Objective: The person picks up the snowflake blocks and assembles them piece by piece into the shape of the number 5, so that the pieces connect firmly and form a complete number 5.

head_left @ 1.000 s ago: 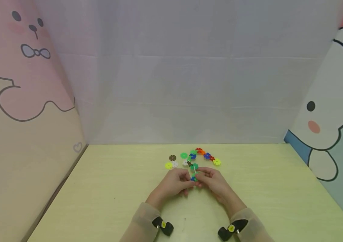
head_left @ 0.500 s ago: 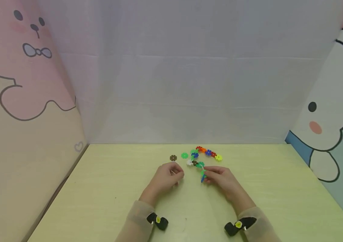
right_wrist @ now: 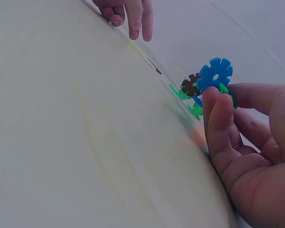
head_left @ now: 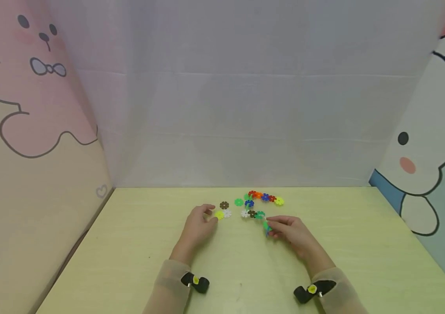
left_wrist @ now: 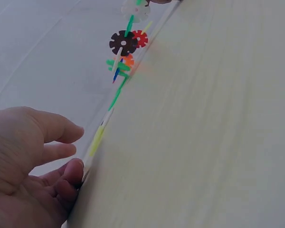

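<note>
My right hand (head_left: 295,232) pinches a green notched plastic disc (head_left: 265,225) at the near end of a linked chain of flower-shaped discs. A blue disc (right_wrist: 216,72) joined there stands upright above the fingertips in the right wrist view. From that end, the chain runs through a green, a brown (head_left: 252,214) and a white disc, then bends back past blue to red, orange and yellow. My left hand (head_left: 196,226) is beside a loose yellow disc (head_left: 219,215), thumb and fingers parted, holding nothing. In the left wrist view a gap separates its fingertips from that disc.
Loose white (head_left: 227,213), brown (head_left: 224,205) and green (head_left: 239,202) discs lie near the yellow one. The pale wooden table (head_left: 159,226) meets a white curtain (head_left: 222,161) at the back. Cartoon panels flank both sides.
My left hand has left the chain and moved left to the yellow disc, its fingers spreading. The right hand has shifted right with the chain's near end, and the chain has moved slightly.
</note>
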The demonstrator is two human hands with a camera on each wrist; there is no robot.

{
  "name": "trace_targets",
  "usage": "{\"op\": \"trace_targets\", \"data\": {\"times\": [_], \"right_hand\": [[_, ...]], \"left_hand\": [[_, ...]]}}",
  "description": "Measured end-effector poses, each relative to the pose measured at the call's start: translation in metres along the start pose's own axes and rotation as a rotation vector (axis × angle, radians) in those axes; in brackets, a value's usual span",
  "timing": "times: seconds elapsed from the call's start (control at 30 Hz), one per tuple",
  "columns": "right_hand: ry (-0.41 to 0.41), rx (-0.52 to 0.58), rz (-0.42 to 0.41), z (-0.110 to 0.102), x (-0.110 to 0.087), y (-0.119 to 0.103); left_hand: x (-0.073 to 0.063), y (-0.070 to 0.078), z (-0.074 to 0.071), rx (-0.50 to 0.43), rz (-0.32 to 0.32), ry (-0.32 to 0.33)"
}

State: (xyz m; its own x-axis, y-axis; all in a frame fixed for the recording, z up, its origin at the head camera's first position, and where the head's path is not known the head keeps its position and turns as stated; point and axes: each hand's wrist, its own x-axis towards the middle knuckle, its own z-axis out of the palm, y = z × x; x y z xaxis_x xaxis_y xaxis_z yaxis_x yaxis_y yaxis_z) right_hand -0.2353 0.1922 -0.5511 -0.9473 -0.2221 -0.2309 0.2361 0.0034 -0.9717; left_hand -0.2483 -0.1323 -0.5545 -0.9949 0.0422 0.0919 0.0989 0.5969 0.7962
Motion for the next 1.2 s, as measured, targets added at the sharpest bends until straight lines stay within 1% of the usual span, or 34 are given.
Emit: {"op": "trace_targets", "data": {"times": [0.07, 0.2, 0.27, 0.37, 0.57, 0.8, 1.2], "right_hand": [[0.001, -0.002, 0.006, 0.0000, -0.0004, -0.0004], [0.002, 0.002, 0.009, -0.0001, -0.0006, -0.0004], [0.000, 0.004, 0.005, -0.0004, -0.0002, 0.0006], [-0.005, 0.008, 0.000, -0.0014, 0.0002, 0.0018], [-0.028, 0.011, -0.006, -0.0035, 0.0000, 0.0022], [-0.042, 0.015, -0.011, -0.0039, -0.0003, 0.0019], [-0.047, 0.019, -0.007, -0.0041, -0.0002, 0.0012]], "left_hand": [[-0.0003, -0.0005, -0.0003, 0.034, 0.014, -0.030], [-0.0022, 0.0007, 0.0002, 0.058, 0.010, -0.089], [-0.0031, 0.0004, 0.0009, 0.059, 0.000, -0.110], [-0.0028, -0.0005, 0.0020, 0.074, 0.012, -0.124], [-0.0021, -0.0017, 0.0032, 0.087, 0.024, -0.127], [-0.0014, -0.0033, 0.0041, 0.096, 0.055, -0.119], [-0.0011, -0.0005, 0.0048, 0.098, 0.042, -0.119]]}}
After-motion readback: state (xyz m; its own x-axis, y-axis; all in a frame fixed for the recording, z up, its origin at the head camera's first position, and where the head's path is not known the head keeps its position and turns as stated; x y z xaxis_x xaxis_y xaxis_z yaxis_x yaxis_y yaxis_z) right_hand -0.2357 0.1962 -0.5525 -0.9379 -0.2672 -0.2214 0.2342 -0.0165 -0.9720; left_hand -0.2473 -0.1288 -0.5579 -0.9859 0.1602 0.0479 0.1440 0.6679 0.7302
